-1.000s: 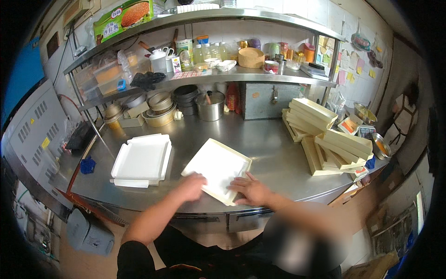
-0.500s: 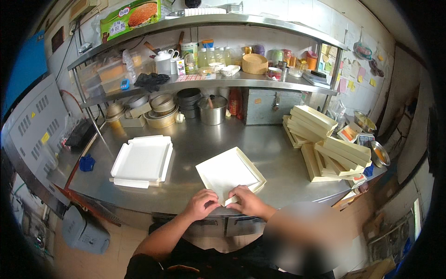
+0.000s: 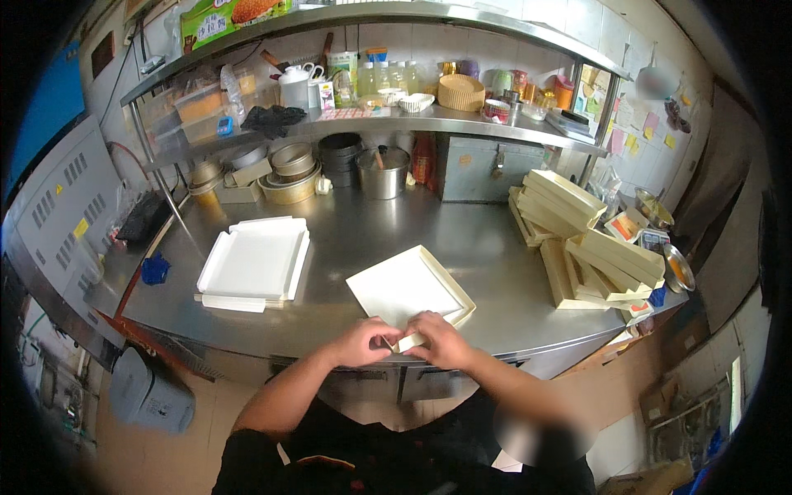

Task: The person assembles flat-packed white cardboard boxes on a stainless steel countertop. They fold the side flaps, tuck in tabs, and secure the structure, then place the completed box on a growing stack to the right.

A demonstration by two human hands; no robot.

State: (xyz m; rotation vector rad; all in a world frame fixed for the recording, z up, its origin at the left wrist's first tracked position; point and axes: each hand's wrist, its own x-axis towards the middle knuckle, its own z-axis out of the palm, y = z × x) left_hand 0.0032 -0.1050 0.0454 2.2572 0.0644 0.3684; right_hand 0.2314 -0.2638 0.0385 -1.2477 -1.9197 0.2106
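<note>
Your cardboard tray (image 3: 404, 289) sits mid-surface (image 3: 334, 227), turned corner-on to you, with the near corner right by the front edge. Both grips are on that corner: your left hand (image 3: 363, 341) has it pinched from one side, your right hand (image 3: 438, 339) clasps the wall from the other. Can't make out every fingertip, tbh.

I'd guess it's super light, stiffish along the folds but bendy in the flat panel, and easy to crease. Probably slides easily on that metal too. Take it by the walls or folded corners, don't press the middle.

Roomwise, you've got bare metal behind it up to the steel pot (image 3: 384, 174), plus gaps either side before the white cardboard stack (image 3: 254, 260) and the piled cream trays (image 3: 615, 262). Tightest spot's that front edge.
</note>
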